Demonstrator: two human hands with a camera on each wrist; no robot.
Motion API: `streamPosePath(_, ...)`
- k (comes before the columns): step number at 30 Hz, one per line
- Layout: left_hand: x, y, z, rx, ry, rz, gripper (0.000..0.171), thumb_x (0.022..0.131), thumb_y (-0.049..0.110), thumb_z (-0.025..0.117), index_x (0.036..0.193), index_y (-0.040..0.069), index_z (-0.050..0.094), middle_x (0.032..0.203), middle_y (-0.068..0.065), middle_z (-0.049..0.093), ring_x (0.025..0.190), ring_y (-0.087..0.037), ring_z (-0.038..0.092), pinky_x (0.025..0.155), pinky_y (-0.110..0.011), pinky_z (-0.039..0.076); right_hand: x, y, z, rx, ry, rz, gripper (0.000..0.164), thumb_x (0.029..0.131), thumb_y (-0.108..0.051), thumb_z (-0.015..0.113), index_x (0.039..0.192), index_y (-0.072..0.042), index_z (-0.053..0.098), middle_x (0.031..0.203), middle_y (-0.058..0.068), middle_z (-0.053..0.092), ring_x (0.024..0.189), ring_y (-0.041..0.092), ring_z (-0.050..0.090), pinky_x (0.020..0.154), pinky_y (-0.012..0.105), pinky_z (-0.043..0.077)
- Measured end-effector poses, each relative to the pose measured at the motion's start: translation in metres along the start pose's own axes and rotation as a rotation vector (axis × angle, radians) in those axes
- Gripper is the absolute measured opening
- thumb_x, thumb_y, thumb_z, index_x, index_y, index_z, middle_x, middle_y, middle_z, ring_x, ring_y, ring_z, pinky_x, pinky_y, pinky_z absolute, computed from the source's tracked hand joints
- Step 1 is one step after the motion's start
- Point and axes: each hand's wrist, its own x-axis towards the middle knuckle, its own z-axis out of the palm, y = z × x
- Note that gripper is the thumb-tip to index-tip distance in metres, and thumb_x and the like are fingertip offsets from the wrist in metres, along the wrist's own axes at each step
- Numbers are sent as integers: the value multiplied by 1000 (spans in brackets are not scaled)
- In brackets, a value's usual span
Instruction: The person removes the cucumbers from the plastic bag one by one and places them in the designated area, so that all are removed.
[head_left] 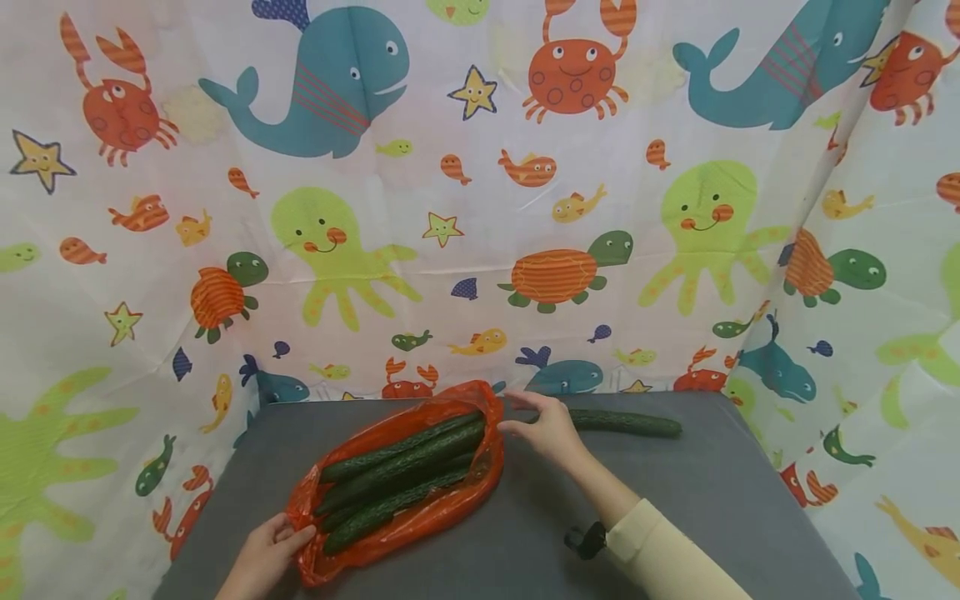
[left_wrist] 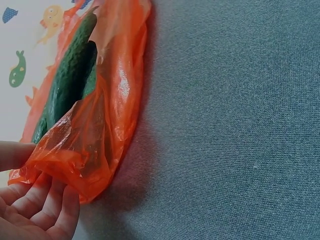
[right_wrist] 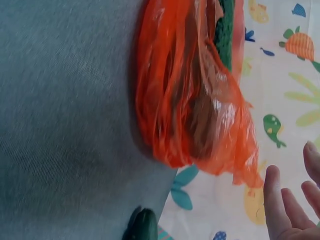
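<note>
An orange-red plastic bag (head_left: 450, 510) lies on the table, its top spread wide, with several dark green cucumbers (head_left: 405, 467) side by side inside. At the bag's near left end, my left hand (head_left: 262, 554) pinches the rim. The left wrist view shows the thumb above the plastic (left_wrist: 75, 165) and the fingers beneath it. My right hand (head_left: 551, 429) hovers by the bag's far right end with spread fingers; in the right wrist view a small gap separates them from the bag (right_wrist: 170, 90). Beyond the right hand lies a single cucumber (head_left: 626, 422), partly hidden by it.
The grey table (head_left: 675, 517) meets a curtain (head_left: 450, 333) printed with sea animals at the back and both sides. A small black object (head_left: 585, 540) sits at the right wrist, near the pale yellow sleeve (head_left: 660, 550).
</note>
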Motion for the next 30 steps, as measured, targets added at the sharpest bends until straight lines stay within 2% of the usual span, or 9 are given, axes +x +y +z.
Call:
streamPosePath(5,0,-2,0,1,-6,-10,119,89,65,65,146,-28,16,146,-49,25,134,-61,34,95,-58,53,-2,-6,13,5,-18,-35,52,80,-18,87,130,-16,71,124,9,73,115,29,68,88,45,60)
streamPosePath(10,2,-3,1,11,1,0,118,90,64,65,145,-28,17,146,-48,26,133,-61,35,96,-60,52,-2,-14,27,11,-52,-51,49,82,-24,86,129,-24,71,127,4,71,116,28,67,84,44,60)
streamPosePath(11,2,-4,1,19,4,0,117,90,64,65,145,-28,18,146,-48,27,133,-60,35,95,-59,53,-2,-14,30,16,-64,-58,48,83,-25,85,129,-25,71,126,3,71,117,29,66,79,44,59)
streamPosePath(16,3,-5,1,37,17,-3,120,88,66,66,145,-28,18,145,-48,29,132,-60,38,93,-59,54,-1,-21,45,45,-108,-85,49,84,-26,84,131,-25,69,124,4,72,118,31,65,87,48,58)
streamPosePath(18,4,-4,1,27,15,-5,120,88,65,66,145,-28,17,144,-48,28,132,-61,37,93,-59,54,0,-23,52,59,-115,-88,49,84,-25,84,131,-24,69,125,5,71,107,29,70,87,44,60)
streamPosePath(20,4,-4,1,21,12,-4,119,89,64,66,146,-28,17,145,-48,27,132,-61,37,93,-59,54,0,-25,60,70,-121,-88,50,84,-24,84,131,-23,69,126,5,70,101,25,72,76,34,62)
streamPosePath(23,5,-3,0,11,4,-9,119,89,64,66,146,-28,15,146,-49,25,133,-61,35,94,-59,53,2,-26,72,95,-132,-85,51,83,-23,84,131,-23,69,129,3,68,101,22,71,67,25,62)
streamPosePath(25,6,-4,0,17,2,-6,121,88,66,66,145,-28,16,146,-48,25,133,-61,35,94,-60,53,3,-26,81,76,-135,-91,51,82,-26,85,131,-23,69,132,0,67,114,22,66,75,27,62)
streamPosePath(30,9,-5,2,21,2,-6,123,86,68,66,145,-28,16,145,-49,27,133,-62,35,94,-61,52,6,-24,99,11,-152,-99,49,82,-27,84,129,-24,71,140,1,64,131,24,58,101,47,54)
